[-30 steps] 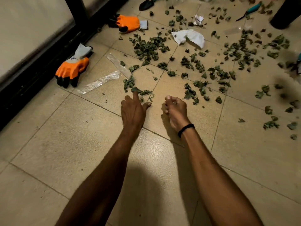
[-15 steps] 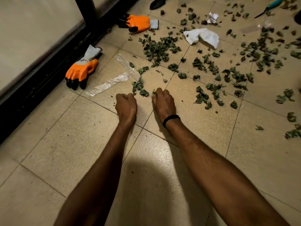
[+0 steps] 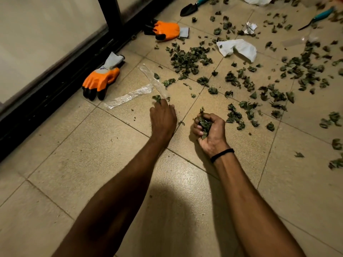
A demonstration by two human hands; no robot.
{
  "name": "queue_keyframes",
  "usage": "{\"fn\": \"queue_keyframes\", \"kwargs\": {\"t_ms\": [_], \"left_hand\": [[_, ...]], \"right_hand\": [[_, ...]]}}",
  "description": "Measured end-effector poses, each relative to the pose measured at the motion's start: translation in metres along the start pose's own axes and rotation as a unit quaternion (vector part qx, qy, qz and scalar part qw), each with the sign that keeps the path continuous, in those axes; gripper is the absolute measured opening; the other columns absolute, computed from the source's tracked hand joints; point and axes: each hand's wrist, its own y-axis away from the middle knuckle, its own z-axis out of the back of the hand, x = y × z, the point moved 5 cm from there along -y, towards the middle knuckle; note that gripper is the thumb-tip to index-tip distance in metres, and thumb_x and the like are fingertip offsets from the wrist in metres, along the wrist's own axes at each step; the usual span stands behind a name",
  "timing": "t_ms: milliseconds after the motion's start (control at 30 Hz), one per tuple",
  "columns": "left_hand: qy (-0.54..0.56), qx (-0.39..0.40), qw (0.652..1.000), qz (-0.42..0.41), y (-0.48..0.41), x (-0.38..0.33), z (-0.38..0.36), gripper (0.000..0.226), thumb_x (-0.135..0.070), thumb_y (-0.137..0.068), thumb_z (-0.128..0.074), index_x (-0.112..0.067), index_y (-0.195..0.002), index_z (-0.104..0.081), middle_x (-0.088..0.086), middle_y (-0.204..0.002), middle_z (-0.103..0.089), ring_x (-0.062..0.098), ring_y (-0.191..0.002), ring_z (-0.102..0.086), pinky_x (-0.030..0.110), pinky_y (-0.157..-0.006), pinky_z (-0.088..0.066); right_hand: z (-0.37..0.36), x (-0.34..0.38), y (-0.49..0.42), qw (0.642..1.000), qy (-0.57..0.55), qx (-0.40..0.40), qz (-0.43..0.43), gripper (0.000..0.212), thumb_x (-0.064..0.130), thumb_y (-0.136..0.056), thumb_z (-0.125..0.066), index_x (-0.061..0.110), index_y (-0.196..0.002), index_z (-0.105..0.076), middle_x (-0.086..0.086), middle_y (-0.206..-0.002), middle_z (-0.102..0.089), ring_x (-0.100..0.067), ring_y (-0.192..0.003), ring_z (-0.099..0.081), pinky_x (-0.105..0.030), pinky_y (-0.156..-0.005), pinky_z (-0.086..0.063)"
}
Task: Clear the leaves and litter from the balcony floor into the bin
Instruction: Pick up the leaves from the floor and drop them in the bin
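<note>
Leaves (image 3: 204,125) clenched in the right hand (image 3: 210,132); left hand (image 3: 163,118) pinches more. Overfilled grip could spill them onto floor (image 3: 89,164).

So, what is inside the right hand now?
A bunch of green leaves fills the curled right hand. Anything deeper in the palm is covered by them and cannot be seen.

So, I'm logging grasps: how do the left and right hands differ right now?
The left hand lies palm down, fingertips at a leaf, its grip hidden; the right hand is turned palm up, curled round a bunch of leaves. The right wrist wears a black band; the left is bare. Both are low over the floor.
</note>
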Motion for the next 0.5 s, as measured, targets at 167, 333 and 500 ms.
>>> {"fn": "queue_keyframes", "kwargs": {"t_ms": [167,333,500], "left_hand": [[0.321,0.024,0.921,0.219,0.012,0.033,0.004,0.037,-0.042,-0.095,-0.045,-0.009,-0.104,-0.059,-0.002,-0.090,-0.062,0.014,-0.070,-0.054,0.029,-0.057,-0.039],[0.646,0.052,0.652,0.393,0.026,0.049,0.017,0.015,-0.007,-0.098,-0.044,-0.007,-0.098,-0.059,0.002,-0.068,-0.052,0.008,-0.048,-0.031,0.023,-0.046,-0.023],[0.543,0.016,0.753,0.371,0.020,0.068,0.039,0.028,-0.019,-0.104,-0.042,-0.007,-0.106,-0.067,-0.001,-0.071,-0.050,0.009,-0.051,-0.039,0.023,-0.048,-0.028]], "right_hand": [[0.009,0.006,0.000,1.000,-0.022,-0.010,0.000,0.026,0.025,-0.093,-0.053,0.017,-0.069,-0.047,-0.003,-0.061,-0.047,-0.012,-0.049,-0.029,-0.018,-0.036,-0.021],[0.000,-0.002,0.000,0.999,-0.039,0.001,-0.017,0.010,0.014,-0.089,-0.051,0.015,-0.079,-0.048,-0.006,-0.068,-0.052,-0.013,-0.052,-0.041,-0.019,-0.036,-0.027],[-0.008,-0.008,-0.006,0.998,0.055,-0.032,-0.008,0.009,0.009,-0.088,-0.049,0.007,-0.091,-0.057,-0.008,-0.072,-0.056,-0.016,-0.054,-0.049,-0.020,-0.039,-0.033]]}}
